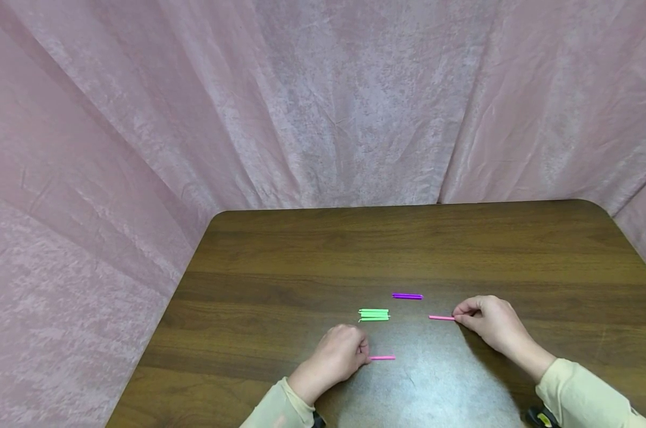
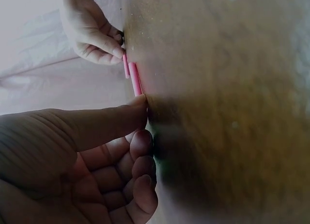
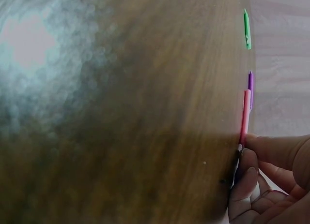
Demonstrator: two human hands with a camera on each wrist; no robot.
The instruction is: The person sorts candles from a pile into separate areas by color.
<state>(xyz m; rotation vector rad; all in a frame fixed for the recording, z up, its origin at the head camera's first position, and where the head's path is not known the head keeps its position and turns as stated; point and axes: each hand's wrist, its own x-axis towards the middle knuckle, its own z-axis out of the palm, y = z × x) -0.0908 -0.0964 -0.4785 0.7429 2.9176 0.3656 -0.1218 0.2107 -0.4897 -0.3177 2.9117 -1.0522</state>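
Observation:
My left hand (image 1: 338, 356) pinches the left end of a thin pink candle (image 1: 383, 358) between thumb and forefinger, low over the table. In the left wrist view, that candle (image 2: 135, 79) sticks out past my thumb tip. To the right, my right hand (image 1: 492, 324) pinches another pink candle (image 1: 441, 317) by its right end, its free end pointing left. The right wrist view shows this candle (image 3: 246, 115) at the tabletop. A row of several green candles (image 1: 373, 315) lies beyond my left hand. Purple candles (image 1: 407, 296) lie side by side farther back, between the hands.
The brown wooden table (image 1: 280, 249) has rounded far corners. Pink curtains (image 1: 344, 107) hang behind it and along its sides. Bright glare (image 1: 430, 386) falls on the near part of the tabletop.

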